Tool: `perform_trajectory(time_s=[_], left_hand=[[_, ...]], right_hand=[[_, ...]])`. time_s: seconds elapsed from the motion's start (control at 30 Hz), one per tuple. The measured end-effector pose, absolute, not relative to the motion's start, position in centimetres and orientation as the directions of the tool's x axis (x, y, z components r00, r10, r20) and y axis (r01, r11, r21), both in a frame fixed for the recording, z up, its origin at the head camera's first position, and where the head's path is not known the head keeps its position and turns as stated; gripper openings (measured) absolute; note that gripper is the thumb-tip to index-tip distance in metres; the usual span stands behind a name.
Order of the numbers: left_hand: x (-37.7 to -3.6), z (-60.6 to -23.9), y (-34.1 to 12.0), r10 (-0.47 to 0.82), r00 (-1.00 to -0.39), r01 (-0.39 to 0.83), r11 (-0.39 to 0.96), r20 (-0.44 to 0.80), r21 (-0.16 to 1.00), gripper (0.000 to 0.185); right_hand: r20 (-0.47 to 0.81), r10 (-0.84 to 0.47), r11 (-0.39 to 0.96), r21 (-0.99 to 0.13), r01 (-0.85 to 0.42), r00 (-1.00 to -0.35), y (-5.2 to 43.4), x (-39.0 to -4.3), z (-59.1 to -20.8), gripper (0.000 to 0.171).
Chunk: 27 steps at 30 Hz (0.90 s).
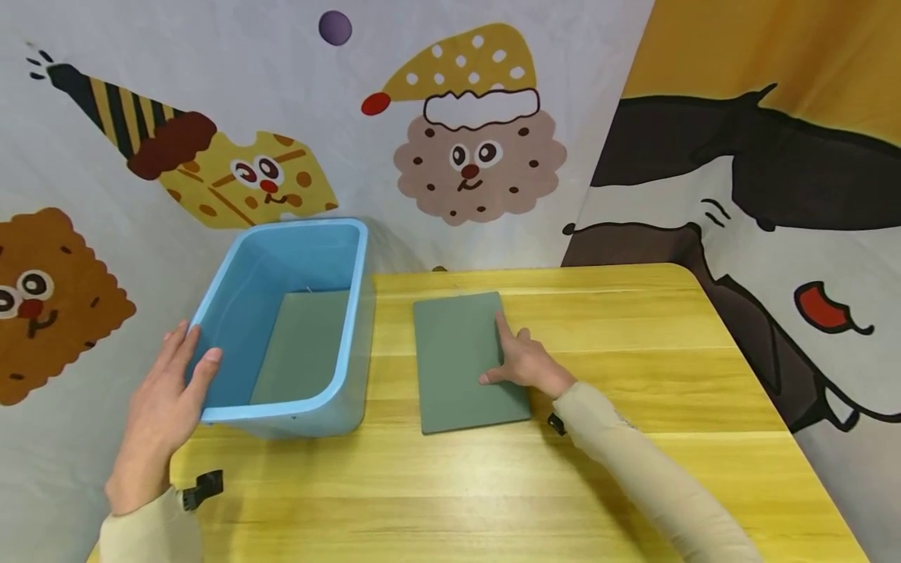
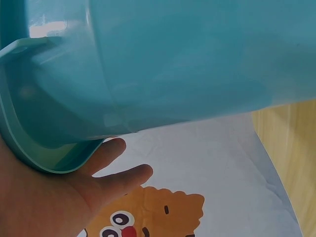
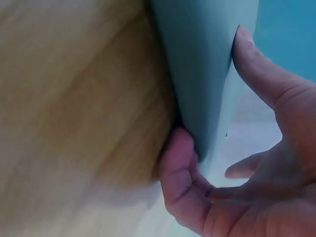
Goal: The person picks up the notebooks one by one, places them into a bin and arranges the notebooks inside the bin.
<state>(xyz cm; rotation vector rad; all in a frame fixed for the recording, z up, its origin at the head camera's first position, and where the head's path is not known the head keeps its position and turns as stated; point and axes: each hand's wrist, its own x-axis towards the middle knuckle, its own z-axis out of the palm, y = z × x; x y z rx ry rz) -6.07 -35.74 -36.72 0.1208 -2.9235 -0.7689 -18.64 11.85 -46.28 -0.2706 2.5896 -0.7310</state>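
A blue plastic bin (image 1: 355, 313) stands at the left of the yellow wooden table (image 1: 633, 375), with a flat green board (image 1: 303, 344) lying on its floor. My left hand (image 1: 193, 352) holds the bin's near left corner, thumb over the rim and fingers along the outer wall. The left wrist view shows the bin's underside (image 2: 197, 59) and my left hand (image 2: 98, 182) below the rim. A second green board (image 1: 457, 352) lies flat mid-table. My right hand (image 1: 503, 352) pinches its right edge. Up close, my right hand (image 3: 212, 108) has the thumb on one face of the board (image 3: 202, 59) and fingers on the other.
A cartoon-printed cloth backdrop (image 1: 464, 156) hangs close behind the table and to the left of the bin. The table's right edge (image 1: 767, 399) drops off beside a black, white and yellow printed cloth. Bare wood (image 1: 457, 493) lies in front of the bin and board.
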Motion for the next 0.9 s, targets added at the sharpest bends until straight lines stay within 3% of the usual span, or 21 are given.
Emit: perform_trajectory(time_s=[0.43, 0.9], left_hand=[[-6.3, -36.6, -35.5, -0.106, -0.991, -0.052, 0.874, 0.086, 0.483, 0.070], [-6.2, -36.4, -35.6, -0.125, -0.989, -0.071, 0.876, 0.083, 0.476, 0.072]], right_hand=[[-0.286, -0.378, 0.832, -0.522, -0.188, -0.881, 13.1, -18.1, -46.5, 0.117], [-0.195, -0.407, 0.738, -0.645, -0.196, -0.893, 14.5, -17.1, -46.5, 0.091]])
